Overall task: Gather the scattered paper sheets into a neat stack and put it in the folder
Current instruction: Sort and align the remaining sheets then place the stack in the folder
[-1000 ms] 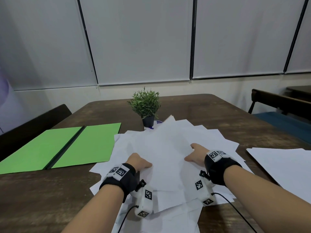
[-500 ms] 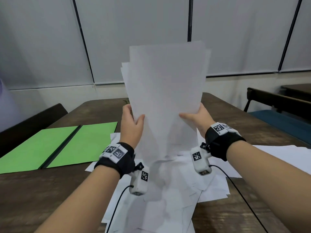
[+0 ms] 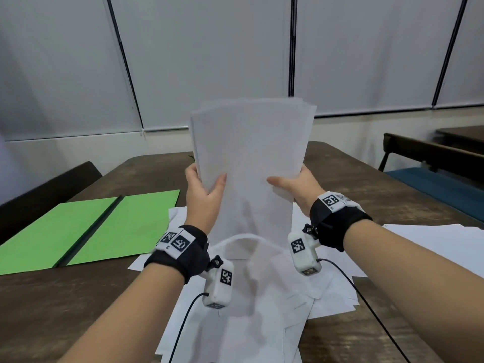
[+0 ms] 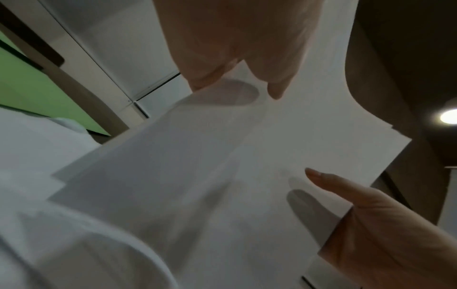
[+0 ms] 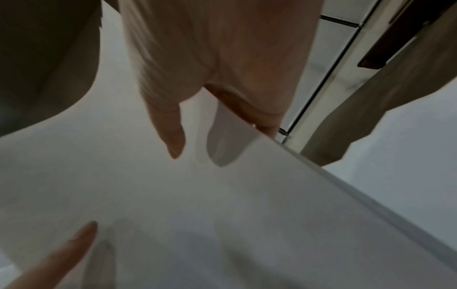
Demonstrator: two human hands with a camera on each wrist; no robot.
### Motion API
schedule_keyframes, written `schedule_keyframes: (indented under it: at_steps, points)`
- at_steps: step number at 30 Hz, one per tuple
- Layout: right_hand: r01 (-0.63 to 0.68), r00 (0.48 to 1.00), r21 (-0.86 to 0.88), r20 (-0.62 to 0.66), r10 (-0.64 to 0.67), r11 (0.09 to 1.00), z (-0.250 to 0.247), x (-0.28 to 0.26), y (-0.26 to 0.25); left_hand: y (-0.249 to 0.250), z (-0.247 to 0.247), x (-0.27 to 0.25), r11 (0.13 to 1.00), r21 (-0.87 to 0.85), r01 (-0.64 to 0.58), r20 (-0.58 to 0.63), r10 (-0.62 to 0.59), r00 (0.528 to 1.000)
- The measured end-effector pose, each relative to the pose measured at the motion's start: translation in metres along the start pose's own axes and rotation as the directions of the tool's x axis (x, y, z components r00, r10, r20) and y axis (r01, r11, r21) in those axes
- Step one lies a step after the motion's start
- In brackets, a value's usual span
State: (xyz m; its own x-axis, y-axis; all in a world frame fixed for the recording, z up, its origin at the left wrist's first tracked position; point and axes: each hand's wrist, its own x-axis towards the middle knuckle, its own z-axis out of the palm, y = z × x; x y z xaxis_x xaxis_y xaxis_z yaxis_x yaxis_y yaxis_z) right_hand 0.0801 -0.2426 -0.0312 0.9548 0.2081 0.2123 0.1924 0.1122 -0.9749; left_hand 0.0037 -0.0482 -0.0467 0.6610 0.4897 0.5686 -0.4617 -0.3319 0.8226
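A bundle of white paper sheets (image 3: 251, 158) stands upright on its lower edge over the table, bottom edge bent on the loose sheets beneath. My left hand (image 3: 203, 189) grips its left edge, thumb in front, fingers behind. My right hand (image 3: 297, 188) grips the right edge the same way. The wrist views show each thumb lying on the bundle (image 4: 259, 156) (image 5: 173, 195), fingers hidden behind. More white sheets (image 3: 262, 297) lie scattered flat under my wrists. The green folder (image 3: 86, 229) lies open on the table at the left.
Another white sheet (image 3: 442, 244) lies at the right table edge. A dark chair back (image 3: 49, 187) stands behind the folder and a blue-seated chair (image 3: 440, 176) at the far right. The brown wooden table (image 3: 47, 310) is bare at the front left.
The sheets went from lying flat under my hands to being lifted upright; over the last half second the bundle dropped lower, onto the loose sheets, and its top edges look more even.
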Motion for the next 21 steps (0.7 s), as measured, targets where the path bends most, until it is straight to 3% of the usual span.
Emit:
schedule_keyframes:
  at_steps: [4,10,13,15,18,21]
  points:
    - [-0.118,0.993,-0.099,-0.005,0.118,0.988,-0.003,-0.005,0.031,-0.018,-0.005,-0.014,0.983,0.144,0.113,0.082,-0.126,0.989]
    - [-0.082,0.997,-0.206,-0.004,0.083,0.975,-0.019,0.005,0.020,-0.015,-0.004,0.002,0.974,0.119,0.190,0.151,-0.207,0.967]
    - [-0.124,0.992,-0.351,-0.029,0.122,0.928,-0.049,0.013,0.028,-0.020,0.000,0.006,0.902,0.110,0.416,0.162,-0.430,0.888]
    - [-0.205,0.977,-0.539,-0.068,0.200,0.817,-0.072,0.012,0.035,-0.040,-0.001,0.005,0.816,0.257,0.518,0.110,-0.557,0.823]
    - [-0.345,0.924,-0.737,-0.159,0.347,0.581,-0.099,0.002,0.047,-0.080,-0.007,0.003,0.602,0.632,0.488,0.045,-0.657,0.752]
    - [-0.425,0.859,-0.814,-0.226,0.460,0.395,-0.114,-0.003,0.071,-0.101,-0.007,-0.002,0.399,0.799,0.449,0.000,-0.748,0.664]
